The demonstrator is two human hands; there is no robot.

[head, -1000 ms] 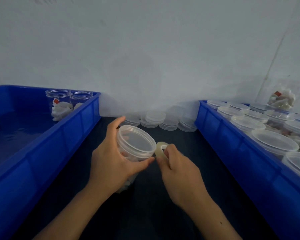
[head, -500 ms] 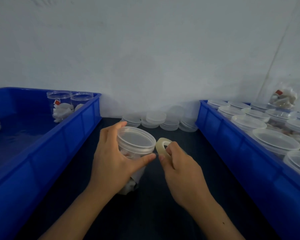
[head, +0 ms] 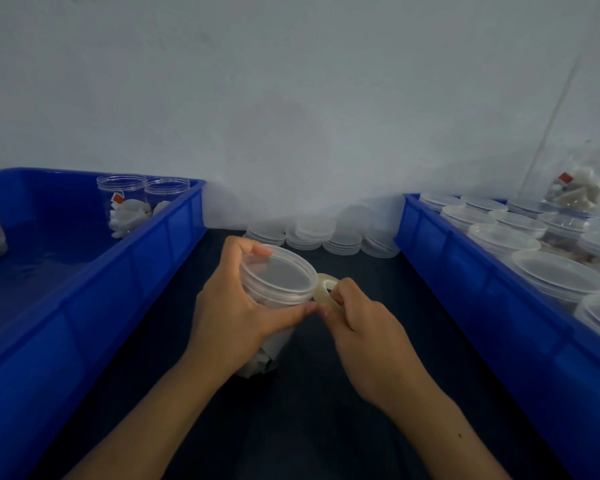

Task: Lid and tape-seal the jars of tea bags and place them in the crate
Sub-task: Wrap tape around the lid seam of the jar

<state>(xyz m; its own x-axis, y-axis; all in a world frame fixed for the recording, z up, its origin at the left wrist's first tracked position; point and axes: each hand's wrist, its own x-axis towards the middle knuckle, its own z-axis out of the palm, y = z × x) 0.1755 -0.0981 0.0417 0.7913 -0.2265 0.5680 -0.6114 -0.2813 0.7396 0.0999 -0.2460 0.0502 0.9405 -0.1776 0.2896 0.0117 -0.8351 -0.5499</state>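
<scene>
A pale, bare wall backs a dark work surface [head: 326, 427] that runs between two blue crates. The left crate [head: 84, 289] holds a few open jars of tea bags [head: 125, 209] at its far corner, still without lids; the right crate [head: 482, 306] is packed with lidded jars [head: 558, 282]. Against the wall between them lie low stacks of spare lids [head: 316, 233]. In the middle, the jar in hand [head: 274, 289] stands tilted on the surface, its lid [head: 279, 275] already on and its long axis leaning toward the right. The left hand [head: 236, 313] wraps the jar's near side, fingers curled over the far rim and thumb stretched across the front. The right hand [head: 368, 334] pinches a small tape roll [head: 324, 289] held on edge, touching the lid's right rim. The left thumb tip meets the right fingertips just under that rim, so the tape end seems to be going down there. The seam lies directly left of the roll; the wrap probably depends on the left hand turning the jar.
</scene>
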